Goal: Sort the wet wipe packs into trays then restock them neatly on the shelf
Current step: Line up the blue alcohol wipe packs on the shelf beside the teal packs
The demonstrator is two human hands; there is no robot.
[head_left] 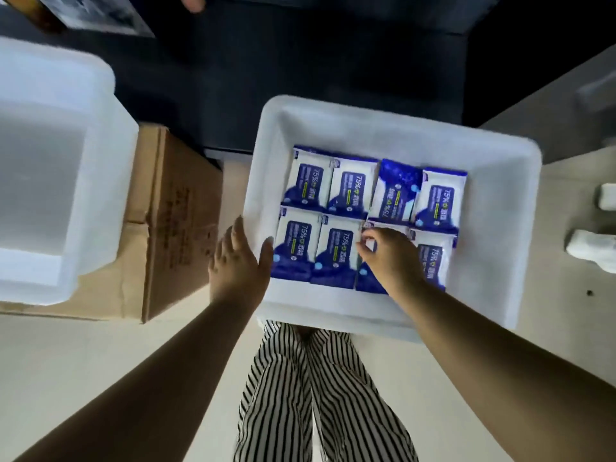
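Observation:
A white tray (493, 228) sits in front of me and holds several blue-and-white wet wipe packs (350, 191) laid flat in two rows. My right hand (390, 255) lies over the third pack in the near row (366, 281), its fingers curled and pinching the pack's top edge. My left hand (240, 261) is at the tray's left rim with straight fingers, the thumb reaching inside toward the nearest left pack (293, 248). That hand holds nothing.
A second white tray (100, 128) rests on a cardboard box (173, 228) to the left. White objects (590, 248) lie on the pale floor at the right. A dark surface runs behind the tray. My striped trousers (300, 395) are below.

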